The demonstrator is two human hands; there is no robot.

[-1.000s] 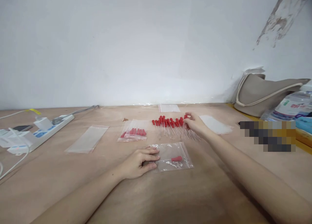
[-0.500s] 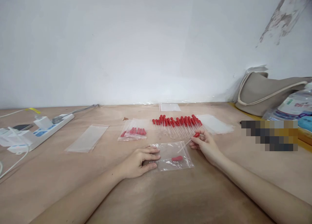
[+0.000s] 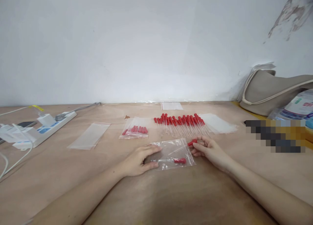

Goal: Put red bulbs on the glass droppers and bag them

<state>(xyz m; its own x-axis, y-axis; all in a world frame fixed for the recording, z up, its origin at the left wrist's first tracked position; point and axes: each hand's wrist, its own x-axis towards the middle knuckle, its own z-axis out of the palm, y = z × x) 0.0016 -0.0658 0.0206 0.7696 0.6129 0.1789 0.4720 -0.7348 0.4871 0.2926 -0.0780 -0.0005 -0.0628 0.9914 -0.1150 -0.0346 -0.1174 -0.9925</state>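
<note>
A clear zip-lock bag (image 3: 166, 150) lies flat on the table with one red-bulbed glass dropper (image 3: 180, 161) inside. My left hand (image 3: 141, 159) holds the bag's left end, thumb at the near side and fingers at the far side. At the bag's right, zip end, my right hand (image 3: 207, 150) pinches a second dropper (image 3: 193, 142) by its red bulb. That dropper's glass tube points left and reaches into the bag. Behind the bag lies a row of several loose droppers (image 3: 181, 122), bulbs toward the wall.
Filled bags (image 3: 134, 130) with red bulbs lie left of the row. Flat bags (image 3: 90, 136) lie further left, more (image 3: 217, 123) right of the row, and others (image 3: 171, 106) by the wall. A power strip (image 3: 49, 130) stands left; a grey bag (image 3: 261, 91) and a bottle (image 3: 302, 104) stand right.
My right hand has brought its dropper down and left, and the glass tube has slid further into the bag. The left hand stays on the bag. The view has shifted slightly.
</note>
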